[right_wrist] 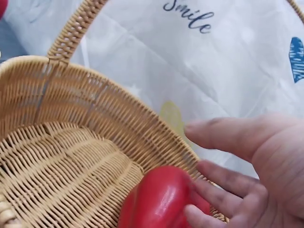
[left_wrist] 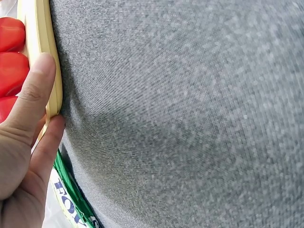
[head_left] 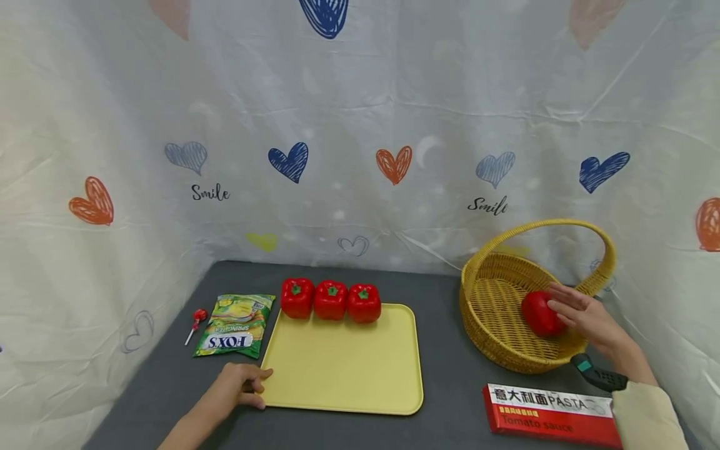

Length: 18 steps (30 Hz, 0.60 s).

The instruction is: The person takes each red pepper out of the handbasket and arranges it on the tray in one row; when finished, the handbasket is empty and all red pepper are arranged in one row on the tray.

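At the front left corner of a yellow tray (head_left: 343, 365), my left hand (head_left: 243, 382) pinches the rim, thumb along the front side and fingers at the left side. The left wrist view shows the thumb (left_wrist: 35, 90) against the tray's edge (left_wrist: 54, 90). Inside a wicker basket (head_left: 495, 306) lies a red bell pepper (head_left: 541, 314). My right hand (head_left: 587, 319) reaches over the basket's right rim with its fingers loosely spread. In the right wrist view those fingertips are right at the pepper (right_wrist: 164, 197), and the thumb stands away from it.
Three red bell peppers (head_left: 330, 300) sit in a row along the tray's back edge. Left of the tray lie a green Fox's packet (head_left: 236, 325) and a red lollipop (head_left: 197, 319). A red-and-white pasta box (head_left: 551, 415) is in front of the basket. A heart-printed curtain (head_left: 349, 206) hangs behind.
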Available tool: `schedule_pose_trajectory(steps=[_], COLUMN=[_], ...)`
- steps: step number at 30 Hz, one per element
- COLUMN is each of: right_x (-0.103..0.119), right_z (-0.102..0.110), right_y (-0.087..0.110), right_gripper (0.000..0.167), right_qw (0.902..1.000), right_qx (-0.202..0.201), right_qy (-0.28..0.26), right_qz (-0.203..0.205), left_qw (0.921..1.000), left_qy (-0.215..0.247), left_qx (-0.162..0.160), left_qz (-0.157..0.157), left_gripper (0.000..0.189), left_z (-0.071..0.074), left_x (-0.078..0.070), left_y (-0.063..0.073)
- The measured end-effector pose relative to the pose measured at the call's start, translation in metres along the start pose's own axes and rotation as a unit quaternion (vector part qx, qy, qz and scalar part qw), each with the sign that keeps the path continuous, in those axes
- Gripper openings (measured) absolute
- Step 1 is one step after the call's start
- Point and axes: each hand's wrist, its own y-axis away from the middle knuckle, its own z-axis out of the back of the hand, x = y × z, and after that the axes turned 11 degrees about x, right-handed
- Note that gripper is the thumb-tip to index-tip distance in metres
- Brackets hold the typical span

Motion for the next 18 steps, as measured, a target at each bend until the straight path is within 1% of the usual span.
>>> schedule_pose_trajectory(steps=[2, 4, 5, 8, 12, 14, 15, 18], right_x=[0.000, 0.001, 0.001, 0.002, 0.000, 0.000, 0.000, 0.004], right_z=[0.001, 0.002, 0.002, 0.003, 0.006, 0.007, 0.008, 0.010], right_y=[-0.001, -0.003, -0.004, -0.006, -0.010, -0.012, -0.013, -0.017], right_gripper=[0.069, 0.074, 0.075, 0.075, 0.069, 0.066, 0.065, 0.066], right_qw=[0.9988, 0.9973, 0.9970, 0.9970, 0.9963, 0.9945, 0.9934, 0.9892], right_qx=[-0.007, -0.007, -0.005, -0.014, -0.060, -0.085, -0.092, -0.084], right_qy=[0.028, 0.033, 0.026, 0.001, -0.012, 0.002, 0.015, 0.066], right_qz=[-0.039, -0.066, -0.073, -0.076, -0.060, -0.061, -0.068, -0.101], left_qw=[1.0000, 0.9999, 0.9999, 0.9999, 0.9998, 0.9999, 0.9999, 1.0000], left_qy=[-0.002, -0.006, -0.008, -0.015, -0.015, -0.013, -0.011, -0.007], left_qx=[-0.001, -0.002, -0.002, -0.004, -0.008, -0.008, -0.008, -0.006], left_qz=[-0.005, -0.008, -0.007, -0.005, -0.005, -0.003, -0.002, 0.001], left_gripper=[0.031, 0.031, 0.031, 0.032, 0.033, 0.033, 0.033, 0.032], left_z=[-0.001, -0.002, -0.002, -0.002, -0.002, -0.002, -0.002, -0.001], left_x=[0.000, 0.001, 0.001, 0.000, 0.000, -0.001, -0.001, 0.000], left_y=[-0.001, -0.002, -0.003, -0.003, -0.003, -0.002, -0.002, -0.001])
